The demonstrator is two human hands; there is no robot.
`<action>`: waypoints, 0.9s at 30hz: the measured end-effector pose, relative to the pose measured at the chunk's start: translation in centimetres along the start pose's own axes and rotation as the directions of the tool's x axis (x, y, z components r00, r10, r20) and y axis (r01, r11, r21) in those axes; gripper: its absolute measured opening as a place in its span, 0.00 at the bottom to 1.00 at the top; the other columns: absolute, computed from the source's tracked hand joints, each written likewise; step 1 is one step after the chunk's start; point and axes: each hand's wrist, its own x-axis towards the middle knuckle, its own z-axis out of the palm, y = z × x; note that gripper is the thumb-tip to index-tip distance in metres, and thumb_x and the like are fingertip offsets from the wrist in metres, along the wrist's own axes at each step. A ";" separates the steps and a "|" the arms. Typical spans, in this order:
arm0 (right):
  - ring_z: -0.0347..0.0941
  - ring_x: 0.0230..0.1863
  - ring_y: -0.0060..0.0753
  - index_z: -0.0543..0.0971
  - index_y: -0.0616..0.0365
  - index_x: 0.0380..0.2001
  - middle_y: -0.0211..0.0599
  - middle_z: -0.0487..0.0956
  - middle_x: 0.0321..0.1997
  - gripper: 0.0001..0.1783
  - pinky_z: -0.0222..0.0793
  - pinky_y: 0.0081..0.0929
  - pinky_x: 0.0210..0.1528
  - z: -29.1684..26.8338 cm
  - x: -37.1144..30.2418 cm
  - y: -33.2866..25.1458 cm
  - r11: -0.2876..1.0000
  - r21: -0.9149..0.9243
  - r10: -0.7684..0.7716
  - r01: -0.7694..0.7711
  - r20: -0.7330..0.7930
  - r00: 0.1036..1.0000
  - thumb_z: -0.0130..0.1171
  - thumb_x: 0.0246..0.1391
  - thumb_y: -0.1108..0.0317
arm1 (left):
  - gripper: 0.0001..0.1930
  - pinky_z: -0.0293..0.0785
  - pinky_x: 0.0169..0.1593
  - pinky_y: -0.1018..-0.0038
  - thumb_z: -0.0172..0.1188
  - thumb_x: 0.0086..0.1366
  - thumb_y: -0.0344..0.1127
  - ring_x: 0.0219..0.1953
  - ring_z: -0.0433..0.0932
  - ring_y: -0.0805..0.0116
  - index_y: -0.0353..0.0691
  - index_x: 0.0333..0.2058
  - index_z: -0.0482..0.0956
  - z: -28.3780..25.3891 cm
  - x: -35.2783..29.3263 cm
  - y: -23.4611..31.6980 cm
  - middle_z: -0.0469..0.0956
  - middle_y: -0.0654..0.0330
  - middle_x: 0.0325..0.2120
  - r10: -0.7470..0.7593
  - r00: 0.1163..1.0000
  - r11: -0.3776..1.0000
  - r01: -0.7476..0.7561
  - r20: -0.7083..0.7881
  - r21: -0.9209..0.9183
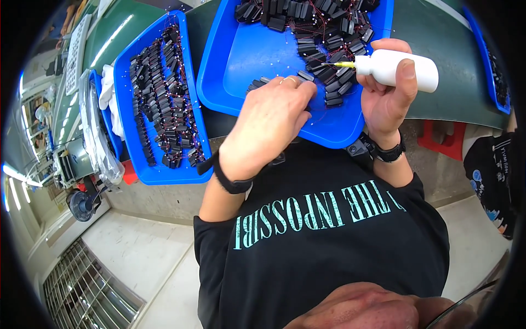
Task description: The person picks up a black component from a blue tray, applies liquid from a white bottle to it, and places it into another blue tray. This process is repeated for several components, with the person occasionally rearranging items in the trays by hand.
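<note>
My right hand [390,98] is wrapped round a white squeeze bottle [412,70], held tilted with its thin yellow-based needle tip [344,64] pointing left over black parts. My left hand [278,109] reaches into the large blue tray [249,52], fingers curled down and closed among the parts; what its fingertips grip is hidden. Small black rectangular parts [329,41] with thin dark red wires and white connector ends lie in rows across the tray's far and right side. A few more black parts show just beyond my left knuckles.
A second blue tray [164,176] full of similar wired black parts stands at the left. Beyond it lie clear plastic bags [98,137]. A third blue tray [485,55] sits at the far right of the green table [438,104]. Below the table is a red stool [441,141].
</note>
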 end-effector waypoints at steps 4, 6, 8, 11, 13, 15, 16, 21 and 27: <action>0.56 0.17 0.10 0.74 0.60 0.41 0.18 0.58 0.16 0.30 0.63 0.13 0.24 -0.1 -0.1 0.1 1.000 0.012 0.008 -0.008 0.003 1.000 0.48 0.57 0.40 | 0.08 0.72 0.37 0.65 0.63 0.53 0.31 0.34 0.76 0.56 0.41 0.34 0.78 -0.8 -0.2 -1.3 0.75 0.57 0.27 0.002 0.999 1.000 -0.003 -0.040 -0.024; 0.57 0.18 0.10 0.74 0.60 0.41 0.18 0.58 0.16 0.30 0.63 0.13 0.24 0.0 0.0 0.0 1.000 0.007 0.012 -0.012 0.001 1.000 0.48 0.57 0.40 | 0.09 0.72 0.37 0.65 0.62 0.53 0.30 0.34 0.76 0.56 0.41 0.34 0.78 -1.1 -0.3 -1.6 0.75 0.57 0.27 -0.001 1.000 0.998 0.001 -0.003 0.062; 0.57 0.18 0.10 0.74 0.60 0.41 0.18 0.58 0.16 0.30 0.63 0.13 0.24 -0.1 0.0 0.1 1.000 0.013 0.009 -0.009 0.013 1.000 0.48 0.57 0.40 | 0.09 0.72 0.37 0.64 0.62 0.53 0.30 0.34 0.76 0.55 0.41 0.34 0.78 -0.7 0.0 -1.3 0.74 0.57 0.27 -0.006 1.000 0.999 0.005 0.023 0.040; 0.56 0.18 0.10 0.74 0.59 0.41 0.18 0.58 0.16 0.29 0.62 0.12 0.24 -0.2 0.0 0.1 1.000 0.019 0.003 -0.004 0.032 0.999 0.48 0.57 0.40 | 0.09 0.72 0.37 0.63 0.61 0.53 0.29 0.35 0.75 0.54 0.42 0.35 0.79 0.0 0.3 -1.0 0.74 0.57 0.26 -0.011 0.997 1.000 0.011 0.077 -0.011; 0.56 0.17 0.10 0.74 0.59 0.41 0.18 0.58 0.16 0.29 0.62 0.12 0.24 0.0 -0.1 0.1 1.000 0.017 0.006 -0.006 0.031 0.999 0.47 0.57 0.41 | 0.09 0.73 0.35 0.67 0.62 0.54 0.28 0.33 0.77 0.59 0.42 0.35 0.79 0.3 0.3 -1.3 0.75 0.57 0.26 0.039 0.998 0.999 -0.039 0.044 0.002; 0.56 0.17 0.10 0.74 0.59 0.41 0.18 0.58 0.16 0.29 0.61 0.12 0.24 0.0 0.0 0.1 1.000 0.016 0.005 -0.005 0.027 1.000 0.47 0.57 0.41 | 0.09 0.74 0.34 0.68 0.62 0.54 0.27 0.32 0.78 0.61 0.42 0.35 0.79 0.0 0.3 -1.2 0.76 0.57 0.27 0.068 0.997 0.998 -0.068 0.029 0.009; 0.55 0.17 0.10 0.74 0.59 0.41 0.18 0.57 0.16 0.29 0.61 0.12 0.24 -0.1 0.1 0.2 1.000 0.020 0.007 -0.007 0.031 1.000 0.47 0.57 0.41 | 0.07 0.74 0.33 0.71 0.61 0.55 0.26 0.31 0.79 0.64 0.41 0.34 0.79 -0.7 0.3 -0.9 0.77 0.57 0.27 -0.028 0.999 0.993 0.032 0.033 -0.113; 0.53 0.17 0.10 0.74 0.59 0.42 0.17 0.55 0.16 0.29 0.60 0.12 0.23 0.3 0.2 0.0 1.000 0.020 0.010 -0.010 0.004 1.000 0.47 0.58 0.41 | 0.03 0.76 0.31 0.79 0.60 0.61 0.25 0.31 0.81 0.72 0.37 0.34 0.76 -2.2 -0.4 -0.5 0.81 0.57 0.30 -0.207 0.976 0.821 0.141 -0.059 -0.554; 0.62 0.21 0.15 0.75 0.62 0.42 0.23 0.66 0.20 0.33 0.65 0.16 0.31 -0.8 0.8 -0.3 0.975 0.175 0.114 -0.135 0.125 0.986 0.45 0.58 0.39 | 0.08 0.78 0.36 0.80 0.59 0.64 0.27 0.34 0.81 0.73 0.34 0.39 0.70 -0.5 -0.4 0.3 0.82 0.56 0.31 -0.398 0.900 0.453 0.022 -0.180 -0.891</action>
